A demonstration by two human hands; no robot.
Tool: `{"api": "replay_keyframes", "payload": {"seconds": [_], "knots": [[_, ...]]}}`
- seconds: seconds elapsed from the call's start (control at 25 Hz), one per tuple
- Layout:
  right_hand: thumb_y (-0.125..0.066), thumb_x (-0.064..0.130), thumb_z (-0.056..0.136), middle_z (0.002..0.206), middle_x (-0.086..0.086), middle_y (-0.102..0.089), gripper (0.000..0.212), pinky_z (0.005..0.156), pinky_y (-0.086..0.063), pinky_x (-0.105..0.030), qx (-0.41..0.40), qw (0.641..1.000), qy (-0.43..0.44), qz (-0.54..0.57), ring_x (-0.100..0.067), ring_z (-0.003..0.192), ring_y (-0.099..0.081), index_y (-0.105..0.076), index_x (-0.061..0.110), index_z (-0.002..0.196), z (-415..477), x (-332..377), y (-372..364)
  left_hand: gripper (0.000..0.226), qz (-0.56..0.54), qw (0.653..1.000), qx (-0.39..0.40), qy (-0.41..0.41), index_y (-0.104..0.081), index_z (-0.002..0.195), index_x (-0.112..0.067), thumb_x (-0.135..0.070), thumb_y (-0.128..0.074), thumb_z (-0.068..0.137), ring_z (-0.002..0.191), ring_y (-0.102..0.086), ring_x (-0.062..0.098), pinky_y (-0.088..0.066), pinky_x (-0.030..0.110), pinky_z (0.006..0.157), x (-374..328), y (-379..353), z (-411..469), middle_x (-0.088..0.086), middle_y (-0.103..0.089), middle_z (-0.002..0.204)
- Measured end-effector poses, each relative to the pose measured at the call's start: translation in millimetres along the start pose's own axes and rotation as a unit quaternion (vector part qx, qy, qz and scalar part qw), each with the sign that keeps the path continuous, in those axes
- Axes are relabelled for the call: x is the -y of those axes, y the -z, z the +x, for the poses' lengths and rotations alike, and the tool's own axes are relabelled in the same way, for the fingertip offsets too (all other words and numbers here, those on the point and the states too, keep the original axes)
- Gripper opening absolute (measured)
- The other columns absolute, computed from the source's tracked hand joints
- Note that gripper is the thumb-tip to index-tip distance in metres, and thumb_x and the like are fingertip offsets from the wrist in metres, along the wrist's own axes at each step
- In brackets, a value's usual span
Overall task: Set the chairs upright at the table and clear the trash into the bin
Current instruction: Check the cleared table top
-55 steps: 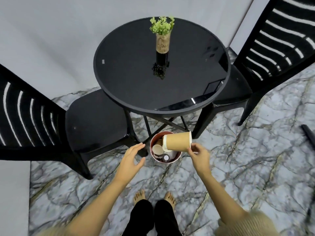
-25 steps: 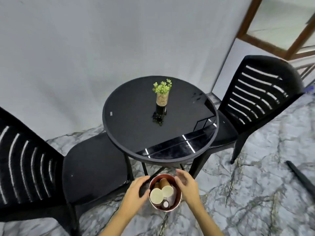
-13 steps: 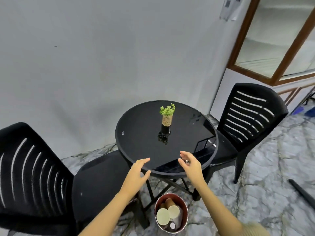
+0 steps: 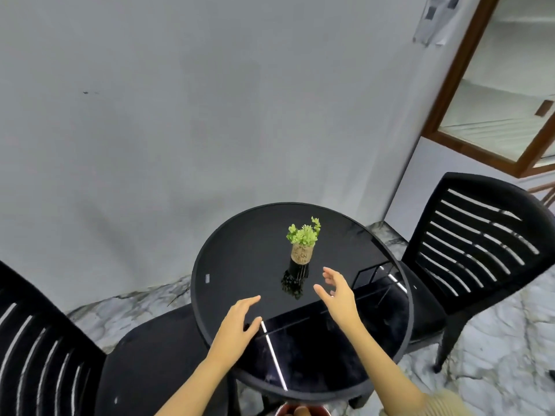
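A round black glass table stands before me with two black slatted chairs upright beside it: one at the left, one at the right. My left hand hovers open over the table's near left part. My right hand hovers open over the middle, near a small potted plant. Both hands hold nothing. The red bin shows only its rim at the bottom edge, under the table, with brown cups inside.
A grey wall rises behind the table. A wood-framed glass door is at the upper right. The floor is grey marble. A dark object lies on the floor at the right edge.
The paper cup left my right hand and went into the bin. Both hands rose from the bin to above the tabletop, and my view lifted, so the bin slid to the bottom edge.
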State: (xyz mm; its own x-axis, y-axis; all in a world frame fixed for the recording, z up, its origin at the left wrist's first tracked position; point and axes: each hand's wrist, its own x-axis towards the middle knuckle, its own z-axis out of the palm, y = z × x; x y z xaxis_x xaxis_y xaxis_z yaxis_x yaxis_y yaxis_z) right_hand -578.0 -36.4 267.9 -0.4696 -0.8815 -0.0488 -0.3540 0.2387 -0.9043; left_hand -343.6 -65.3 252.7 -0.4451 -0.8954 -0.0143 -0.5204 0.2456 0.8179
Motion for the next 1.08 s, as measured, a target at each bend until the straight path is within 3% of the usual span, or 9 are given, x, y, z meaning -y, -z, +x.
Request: {"api": "replay_keyframes", "payload": {"seconds": [0.2, 0.36, 0.56, 0.68, 0.84, 0.92, 1.08], "knots": [[-0.067, 0.015, 0.083, 0.145, -0.008, -0.037, 0.068, 0.107, -0.033, -0.036, 0.044, 0.998, -0.033, -0.012, -0.022, 0.133, -0.035, -0.029, 0.011, 0.139, 78.2, -15.5, -12.8, 0.042, 0.001, 0.999, -0.008, 0.036, -0.040, 0.134, -0.032, -0.026, -0.051, 0.094, 0.129, -0.040, 0.002, -0.032, 0.022, 0.108, 12.6, -12.5, 57.6, -0.019, -0.044, 0.134], [-0.071, 0.012, 0.079, 0.149, -0.008, -0.028, 0.081, 0.111, -0.030, -0.041, 0.053, 0.998, -0.039, -0.008, -0.023, 0.136, -0.031, -0.021, 0.011, 0.143, 120.8, -19.5, -21.3, 0.042, 0.016, 0.998, -0.006, 0.058, -0.040, 0.135, -0.031, -0.026, -0.051, 0.094, 0.128, -0.037, 0.000, -0.030, 0.025, 0.111, 22.3, -17.3, 84.9, -0.022, -0.042, 0.132], [-0.075, 0.008, 0.073, 0.137, -0.005, -0.043, 0.077, 0.107, -0.038, -0.039, 0.060, 0.997, -0.026, 0.031, -0.021, 0.124, -0.045, -0.032, 0.014, 0.136, 142.0, -22.4, -36.6, 0.042, 0.020, 0.998, -0.012, 0.065, -0.042, 0.135, -0.027, -0.024, -0.052, 0.094, 0.126, -0.037, -0.002, -0.029, 0.022, 0.109, 25.5, -17.8, 104.0, -0.021, -0.043, 0.130], [-0.076, 0.010, 0.071, 0.124, -0.005, -0.055, 0.067, 0.095, -0.045, -0.034, 0.047, 0.997, -0.025, 0.052, -0.020, 0.113, -0.055, -0.040, 0.018, 0.127, 144.8, -26.1, -43.5, 0.042, 0.019, 0.997, -0.009, 0.071, -0.041, 0.135, -0.027, -0.024, -0.051, 0.094, 0.125, -0.036, -0.003, -0.027, 0.020, 0.108, 26.0, -17.6, 109.1, -0.020, -0.044, 0.131], [-0.076, 0.010, 0.072, 0.108, 0.000, -0.061, 0.051, 0.086, -0.047, -0.028, 0.037, 0.997, -0.023, 0.063, -0.018, 0.099, -0.058, -0.046, 0.023, 0.111, 146.8, -17.1, -40.4, 0.042, 0.018, 0.997, -0.010, 0.072, -0.041, 0.136, -0.027, -0.025, -0.051, 0.095, 0.123, -0.033, -0.006, -0.026, 0.019, 0.107, 22.1, -14.5, 108.8, -0.023, -0.041, 0.130], [-0.076, 0.009, 0.071, 0.101, 0.003, -0.059, 0.049, 0.076, -0.046, -0.018, 0.042, 0.997, -0.018, 0.057, -0.016, 0.093, -0.058, -0.046, 0.023, 0.106, 143.3, -8.9, -36.6, 0.042, 0.015, 0.997, -0.009, 0.070, -0.040, 0.136, -0.028, -0.025, -0.050, 0.095, 0.123, -0.033, -0.006, -0.025, 0.019, 0.106, 18.3, -11.4, 106.3, -0.024, -0.040, 0.130], [-0.080, 0.012, 0.067, 0.105, 0.000, -0.063, 0.053, 0.071, -0.042, -0.012, 0.045, 0.998, 0.006, 0.052, -0.016, 0.096, -0.060, -0.049, 0.023, 0.110, 122.7, 0.3, -33.2, 0.042, 0.012, 0.998, -0.016, 0.057, -0.041, 0.135, -0.027, -0.025, -0.050, 0.095, 0.125, -0.034, -0.004, -0.026, 0.018, 0.107, 13.5, -2.4, 101.4, -0.024, -0.040, 0.129]]}}
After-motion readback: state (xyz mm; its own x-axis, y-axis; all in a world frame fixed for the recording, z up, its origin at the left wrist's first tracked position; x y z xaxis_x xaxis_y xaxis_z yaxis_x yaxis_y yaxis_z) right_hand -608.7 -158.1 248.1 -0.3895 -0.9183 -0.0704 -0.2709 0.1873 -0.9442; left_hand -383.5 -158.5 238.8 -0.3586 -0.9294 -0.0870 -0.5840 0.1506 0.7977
